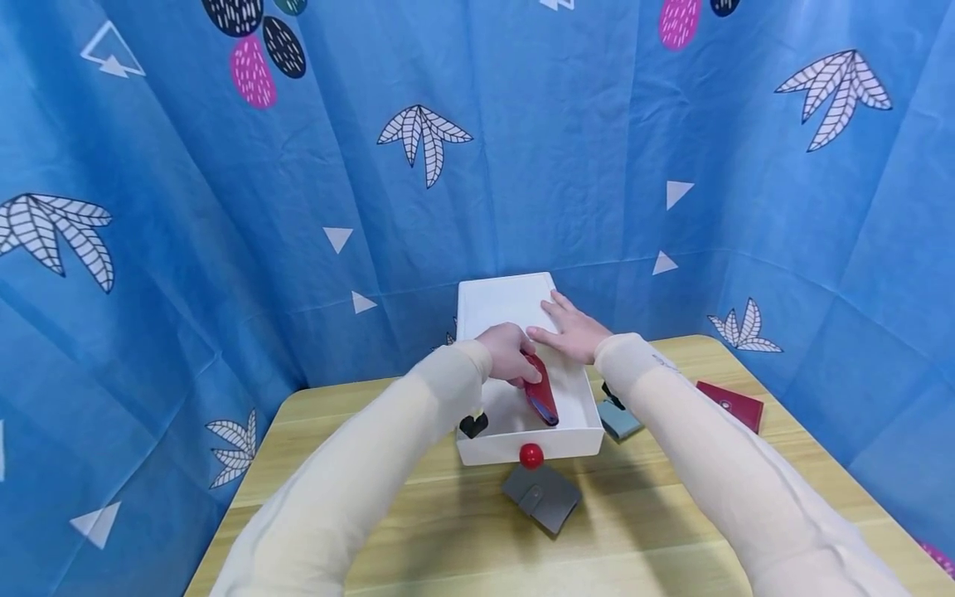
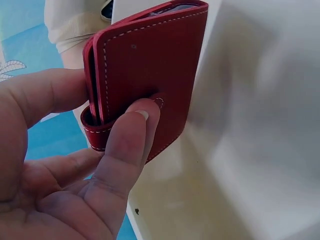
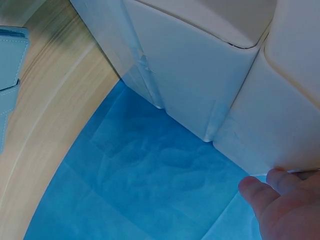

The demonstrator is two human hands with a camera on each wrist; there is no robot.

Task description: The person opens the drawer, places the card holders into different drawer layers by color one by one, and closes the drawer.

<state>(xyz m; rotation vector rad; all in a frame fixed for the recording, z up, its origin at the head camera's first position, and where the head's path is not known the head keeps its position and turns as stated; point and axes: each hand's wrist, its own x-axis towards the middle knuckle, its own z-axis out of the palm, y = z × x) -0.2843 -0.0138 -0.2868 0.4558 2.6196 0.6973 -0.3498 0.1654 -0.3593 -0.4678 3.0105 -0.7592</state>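
Note:
My left hand [image 1: 509, 352] pinches a red leather wallet [image 1: 543, 390] between thumb and fingers. In the left wrist view this wallet [image 2: 150, 65] has pale stitching and a strap, with the thumb pressed on the strap's end. The wallet is tilted, over the inside of a pulled-out white drawer [image 1: 492, 448] with a red round knob [image 1: 531, 455]. My right hand [image 1: 574, 333], fingers extended, rests at the right edge of the white box [image 1: 500, 303] behind the drawer. In the right wrist view its fingertips are right at the box's side [image 3: 280, 125].
On the wooden table [image 1: 321, 464], a grey wallet [image 1: 543, 497] lies in front of the drawer. A light blue wallet [image 1: 619, 419] lies right of it, partly hidden by the right sleeve, and a dark red wallet [image 1: 731, 404] farther right. A blue patterned curtain [image 1: 522, 166] surrounds the table.

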